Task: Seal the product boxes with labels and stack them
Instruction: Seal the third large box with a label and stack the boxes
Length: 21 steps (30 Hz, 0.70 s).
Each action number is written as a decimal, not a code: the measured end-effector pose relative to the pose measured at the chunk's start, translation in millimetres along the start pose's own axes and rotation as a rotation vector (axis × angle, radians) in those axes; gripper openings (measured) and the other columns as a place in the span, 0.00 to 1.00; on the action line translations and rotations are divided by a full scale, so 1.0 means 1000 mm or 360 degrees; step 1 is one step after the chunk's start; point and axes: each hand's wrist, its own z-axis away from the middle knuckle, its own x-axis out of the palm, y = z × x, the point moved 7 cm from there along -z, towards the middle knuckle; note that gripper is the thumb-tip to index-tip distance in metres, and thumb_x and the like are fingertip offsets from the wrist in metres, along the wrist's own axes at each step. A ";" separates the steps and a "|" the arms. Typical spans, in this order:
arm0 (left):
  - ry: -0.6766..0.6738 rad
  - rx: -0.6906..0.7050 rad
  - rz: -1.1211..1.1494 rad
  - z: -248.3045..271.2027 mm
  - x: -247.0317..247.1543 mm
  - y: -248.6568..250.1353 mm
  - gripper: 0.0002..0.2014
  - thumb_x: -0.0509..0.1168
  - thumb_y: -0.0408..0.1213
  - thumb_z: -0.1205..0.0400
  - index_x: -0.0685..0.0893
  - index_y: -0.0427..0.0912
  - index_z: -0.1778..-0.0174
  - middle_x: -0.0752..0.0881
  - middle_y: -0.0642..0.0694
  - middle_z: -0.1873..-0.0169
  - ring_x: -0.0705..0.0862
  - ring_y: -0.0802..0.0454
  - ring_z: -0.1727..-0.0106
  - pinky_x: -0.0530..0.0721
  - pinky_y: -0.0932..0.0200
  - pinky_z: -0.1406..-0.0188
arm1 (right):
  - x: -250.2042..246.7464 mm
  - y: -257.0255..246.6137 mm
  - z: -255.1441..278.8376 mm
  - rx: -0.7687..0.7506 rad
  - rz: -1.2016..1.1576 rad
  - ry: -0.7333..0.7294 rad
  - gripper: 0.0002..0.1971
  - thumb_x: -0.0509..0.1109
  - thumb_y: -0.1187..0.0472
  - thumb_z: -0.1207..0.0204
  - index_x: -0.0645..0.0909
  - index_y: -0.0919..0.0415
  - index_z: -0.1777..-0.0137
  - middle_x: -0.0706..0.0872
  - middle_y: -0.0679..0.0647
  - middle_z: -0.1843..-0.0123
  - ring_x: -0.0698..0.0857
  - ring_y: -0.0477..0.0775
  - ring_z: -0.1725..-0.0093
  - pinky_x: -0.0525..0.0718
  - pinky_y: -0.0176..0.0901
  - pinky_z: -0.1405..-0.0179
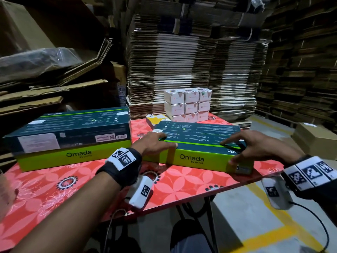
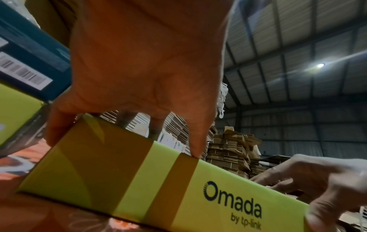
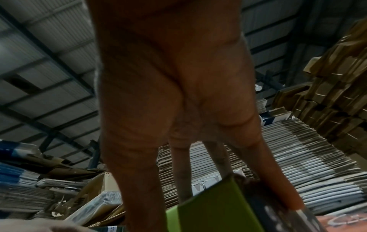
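A flat green and dark teal Omada box (image 1: 198,137) (image 2: 139,180) lies on the red floral table (image 1: 182,183). My left hand (image 1: 160,141) (image 2: 147,78) spreads over its near-left corner, fingertips on the top edge. At the box's right end my right hand (image 1: 235,148) (image 3: 178,109) has straight fingers on top and the thumb down the green front face (image 3: 210,210). A white label (image 1: 243,168) sits at the front right corner, another (image 1: 157,131) at the top left corner. A second, taller Omada box (image 1: 69,137) lies to the left.
Several small white boxes (image 1: 187,105) are stacked at the table's far edge, with a yellow and white packet (image 1: 156,119) beside them. Tall piles of flattened cardboard (image 1: 191,61) rise behind and on both sides. A brown carton (image 1: 315,141) stands on the floor at right.
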 end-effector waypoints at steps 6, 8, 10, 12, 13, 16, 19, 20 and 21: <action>0.0046 -0.0069 -0.0039 -0.001 -0.002 -0.006 0.45 0.69 0.71 0.26 0.73 0.46 0.18 0.71 0.40 0.18 0.70 0.42 0.19 0.70 0.47 0.20 | -0.004 0.006 -0.010 -0.0005 -0.0135 0.0027 0.31 0.90 0.44 0.43 0.84 0.24 0.40 0.83 0.43 0.30 0.81 0.51 0.33 0.84 0.53 0.35; 0.0063 -0.0104 -0.0050 -0.002 -0.003 -0.008 0.53 0.66 0.79 0.35 0.74 0.48 0.19 0.70 0.38 0.18 0.71 0.40 0.19 0.71 0.43 0.20 | -0.003 0.011 -0.015 -0.0011 -0.0196 0.0039 0.30 0.90 0.47 0.41 0.84 0.23 0.41 0.83 0.44 0.31 0.81 0.52 0.32 0.84 0.54 0.34; 0.0078 -0.0148 -0.0076 -0.003 -0.004 -0.011 0.59 0.62 0.83 0.44 0.75 0.47 0.21 0.72 0.37 0.21 0.73 0.38 0.22 0.74 0.41 0.23 | -0.003 0.014 -0.018 -0.0039 -0.0239 0.0071 0.30 0.90 0.50 0.39 0.85 0.26 0.40 0.84 0.45 0.33 0.82 0.51 0.33 0.83 0.52 0.32; 0.0093 -0.0168 -0.0111 -0.006 -0.006 -0.014 0.51 0.65 0.80 0.37 0.79 0.45 0.26 0.77 0.38 0.26 0.76 0.38 0.27 0.78 0.44 0.27 | -0.003 0.014 -0.017 -0.0073 -0.0310 0.0087 0.29 0.89 0.50 0.37 0.86 0.33 0.36 0.84 0.43 0.33 0.81 0.48 0.31 0.80 0.48 0.29; 0.0101 -0.0161 -0.0112 -0.008 -0.007 -0.014 0.44 0.67 0.76 0.30 0.80 0.45 0.29 0.80 0.40 0.29 0.78 0.39 0.29 0.79 0.46 0.29 | -0.003 0.015 -0.017 -0.0071 -0.0387 0.0094 0.28 0.88 0.47 0.37 0.86 0.35 0.35 0.83 0.41 0.32 0.80 0.47 0.30 0.78 0.46 0.28; 0.0075 -0.0141 -0.0080 -0.012 -0.011 -0.011 0.37 0.69 0.70 0.26 0.82 0.43 0.32 0.83 0.45 0.34 0.82 0.42 0.34 0.81 0.48 0.32 | -0.005 0.021 -0.021 0.0047 -0.0526 0.0169 0.33 0.78 0.27 0.39 0.87 0.40 0.35 0.85 0.42 0.36 0.81 0.46 0.34 0.79 0.44 0.34; 0.0062 -0.0099 -0.0079 -0.019 -0.015 -0.006 0.50 0.64 0.79 0.44 0.83 0.45 0.34 0.86 0.43 0.37 0.84 0.43 0.38 0.83 0.45 0.34 | -0.007 0.022 -0.033 0.0158 -0.0438 0.0241 0.33 0.69 0.25 0.30 0.87 0.46 0.34 0.86 0.47 0.46 0.83 0.49 0.47 0.78 0.40 0.53; 0.0060 -0.0090 -0.0093 -0.022 -0.017 -0.004 0.52 0.61 0.79 0.47 0.84 0.45 0.35 0.86 0.43 0.38 0.84 0.43 0.38 0.83 0.45 0.34 | -0.007 0.023 -0.037 0.0228 -0.0383 0.0226 0.28 0.69 0.30 0.25 0.87 0.48 0.33 0.87 0.52 0.42 0.83 0.53 0.43 0.77 0.41 0.51; 0.0055 -0.0101 -0.0106 -0.024 -0.019 -0.003 0.52 0.62 0.78 0.48 0.84 0.44 0.36 0.86 0.42 0.40 0.84 0.43 0.39 0.83 0.46 0.34 | -0.008 0.025 -0.043 0.0281 -0.0341 0.0208 0.27 0.70 0.33 0.23 0.86 0.49 0.32 0.86 0.56 0.36 0.83 0.55 0.38 0.77 0.42 0.47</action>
